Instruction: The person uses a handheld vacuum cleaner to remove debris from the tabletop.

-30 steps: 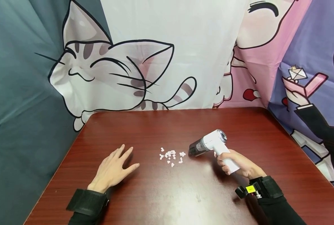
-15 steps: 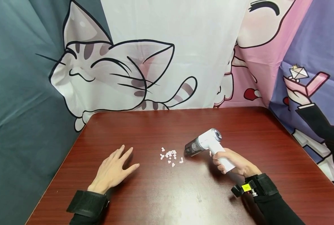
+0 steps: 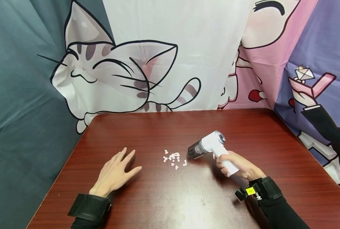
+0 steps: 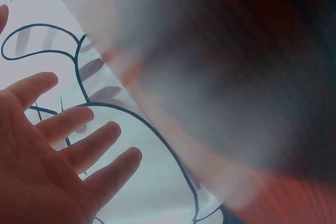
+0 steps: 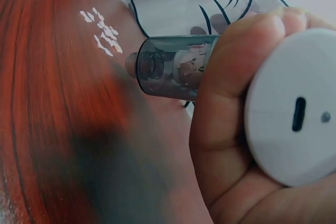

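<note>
A white handheld vacuum cleaner (image 3: 213, 143) with a smoky clear dust cup is gripped by its handle in my right hand (image 3: 241, 165). Its nozzle points left, just right of a loose cluster of small white paper scraps (image 3: 174, 156) on the table. Through the dust cup (image 5: 157, 66) in the right wrist view, pale bits show inside. My left hand (image 3: 112, 175) lies palm down left of the scraps, fingers spread, holding nothing. The left wrist view shows that hand (image 4: 58, 145) with its fingers extended. My right palm hides part of the handle.
The reddish-brown wooden table (image 3: 147, 133) ends at a back edge against a white cat-print curtain (image 3: 210, 47). A teal cloth (image 3: 21, 95) hangs at the left, a pink and purple printed cloth (image 3: 307, 47) at the right. Each wrist wears a black band.
My right hand has moved the vacuum cleaner slightly left toward the scraps, then nearly stopped. Some scraps at the cluster's right side are gone from the table. My left hand stays put.
</note>
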Action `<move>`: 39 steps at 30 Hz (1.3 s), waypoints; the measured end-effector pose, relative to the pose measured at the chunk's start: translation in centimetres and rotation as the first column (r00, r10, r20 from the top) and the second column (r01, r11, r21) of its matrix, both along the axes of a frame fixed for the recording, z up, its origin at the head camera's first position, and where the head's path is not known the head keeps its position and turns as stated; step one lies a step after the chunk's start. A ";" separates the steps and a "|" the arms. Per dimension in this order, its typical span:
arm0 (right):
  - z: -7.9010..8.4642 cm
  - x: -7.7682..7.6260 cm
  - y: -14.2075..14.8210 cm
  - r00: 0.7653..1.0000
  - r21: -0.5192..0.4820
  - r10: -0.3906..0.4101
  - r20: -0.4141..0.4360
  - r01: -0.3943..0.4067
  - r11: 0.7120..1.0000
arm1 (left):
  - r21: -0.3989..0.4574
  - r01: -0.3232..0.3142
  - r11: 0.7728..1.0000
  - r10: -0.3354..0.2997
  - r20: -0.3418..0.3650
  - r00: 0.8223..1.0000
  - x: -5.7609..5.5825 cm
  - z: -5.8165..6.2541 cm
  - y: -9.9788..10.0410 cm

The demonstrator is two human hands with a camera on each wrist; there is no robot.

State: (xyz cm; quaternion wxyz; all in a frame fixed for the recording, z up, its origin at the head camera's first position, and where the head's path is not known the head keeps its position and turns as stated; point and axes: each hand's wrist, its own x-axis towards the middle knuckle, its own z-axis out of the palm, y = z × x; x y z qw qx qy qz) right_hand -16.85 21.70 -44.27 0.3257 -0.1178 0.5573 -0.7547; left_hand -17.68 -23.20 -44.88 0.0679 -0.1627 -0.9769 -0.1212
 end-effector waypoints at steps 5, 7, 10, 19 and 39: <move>-0.2 0.6 0.6 1.000 0.010 -0.010 0.004 0.010 1.000 | 0.003 0.005 1.000 -0.005 -0.004 1.000 -0.1 -0.1 0.1; -0.3 0.8 0.8 1.000 0.004 -0.008 0.005 0.008 1.000 | 0.005 0.008 1.000 -0.008 -0.005 1.000 -0.2 -0.1 0.2; -0.3 0.9 0.9 1.000 -0.007 -0.001 0.000 0.001 1.000 | 0.006 0.009 1.000 -0.009 -0.008 1.000 -0.2 -0.1 0.3; -0.3 1.0 0.4 0.999 -0.025 0.039 -0.014 -0.039 0.999 | 0.005 0.018 1.000 -0.018 -0.019 1.000 -0.4 -0.4 0.3; -0.4 1.5 0.0 0.999 -0.035 0.035 0.011 -0.034 0.999 | 0.015 0.001 1.000 0.000 -0.009 1.000 -0.1 -0.2 0.4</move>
